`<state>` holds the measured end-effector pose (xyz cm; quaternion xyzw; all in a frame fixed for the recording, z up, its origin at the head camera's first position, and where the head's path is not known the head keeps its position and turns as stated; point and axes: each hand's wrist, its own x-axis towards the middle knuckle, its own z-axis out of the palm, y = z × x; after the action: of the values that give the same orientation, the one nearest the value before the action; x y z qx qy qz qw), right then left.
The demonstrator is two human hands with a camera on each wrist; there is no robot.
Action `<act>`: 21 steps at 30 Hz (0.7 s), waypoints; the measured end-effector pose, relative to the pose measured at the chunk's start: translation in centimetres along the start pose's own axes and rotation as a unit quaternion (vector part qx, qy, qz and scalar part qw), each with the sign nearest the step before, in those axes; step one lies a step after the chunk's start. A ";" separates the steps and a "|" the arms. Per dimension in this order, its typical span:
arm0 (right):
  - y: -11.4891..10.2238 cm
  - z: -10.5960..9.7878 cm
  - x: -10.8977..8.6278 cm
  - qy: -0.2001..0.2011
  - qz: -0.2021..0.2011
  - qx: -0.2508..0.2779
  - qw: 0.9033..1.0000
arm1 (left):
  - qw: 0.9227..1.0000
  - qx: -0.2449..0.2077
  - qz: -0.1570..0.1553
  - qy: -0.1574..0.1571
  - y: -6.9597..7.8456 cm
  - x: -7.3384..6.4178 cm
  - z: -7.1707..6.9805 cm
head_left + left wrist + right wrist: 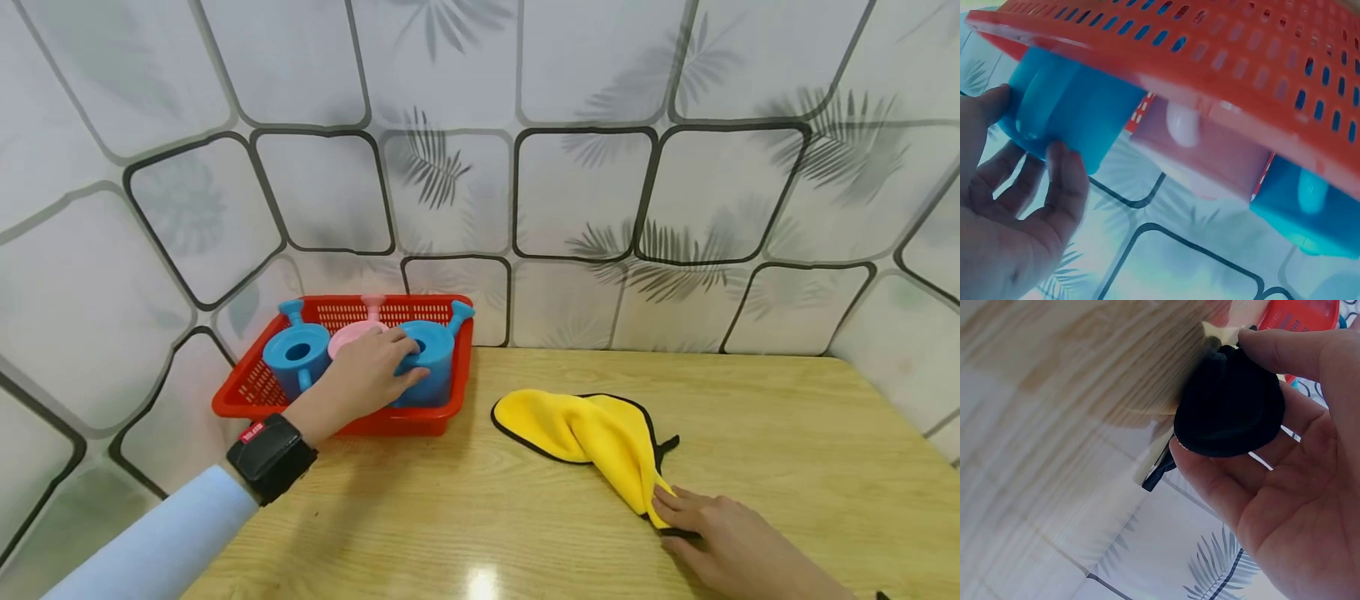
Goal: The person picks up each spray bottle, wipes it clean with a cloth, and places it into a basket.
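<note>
On the left, a red plastic basket [405, 427] holds a blue watering can [296, 346], a pink one [351, 333] in the middle and another blue watering can [437, 375] at the right. My left hand [367, 375] grips this right-hand can, fingers over its top and thumb at its near side. In the left wrist view, curled fingertips press on the blue can [1100, 112]. To the right lies a rumpled yellow cloth [551, 421] with black edging. Its near corner is pinched by my right hand [723, 533]. From the right wrist, the bunched cloth [1229, 406] looks dark between thumb and fingers.
A light wooden table [525, 517] carries the basket and cloth. Behind it rises a wall [577, 192] with a stone-and-leaf pattern, close to the basket's back side. The watering cans' spouts stick up above the basket rim.
</note>
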<state>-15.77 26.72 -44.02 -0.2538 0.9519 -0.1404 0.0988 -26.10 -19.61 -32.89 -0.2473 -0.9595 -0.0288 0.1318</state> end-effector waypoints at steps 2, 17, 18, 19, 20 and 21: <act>0.0 -0.1 0.0 -0.001 0.000 0.000 1.000 | 1.000 -0.019 -0.005 -0.005 0.0 0.0 0.2; 0.3 0.4 -0.2 -0.003 -0.015 0.002 1.000 | 0.992 -0.102 -0.073 -0.014 -0.3 -0.7 2.5; 0.3 0.4 -0.2 -0.001 -0.015 0.000 1.000 | 0.993 -0.099 -0.070 -0.013 -0.3 -0.7 2.6; 0.3 0.4 -0.3 0.000 -0.014 -0.002 1.000 | 0.993 -0.097 -0.067 -0.014 -0.2 -0.7 2.7; 0.3 0.4 -0.3 -0.002 -0.008 -0.001 1.000 | 0.993 -0.093 -0.064 -0.015 -0.2 -0.8 2.7; 0.2 0.4 -0.3 -0.002 -0.002 -0.004 1.000 | 0.994 -0.090 -0.063 -0.020 -0.1 -0.9 2.7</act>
<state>-15.52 26.91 -44.46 -0.2565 0.9516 -0.1367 0.0996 -26.05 -19.81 -35.75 -0.1978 -0.9691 -0.1185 0.0874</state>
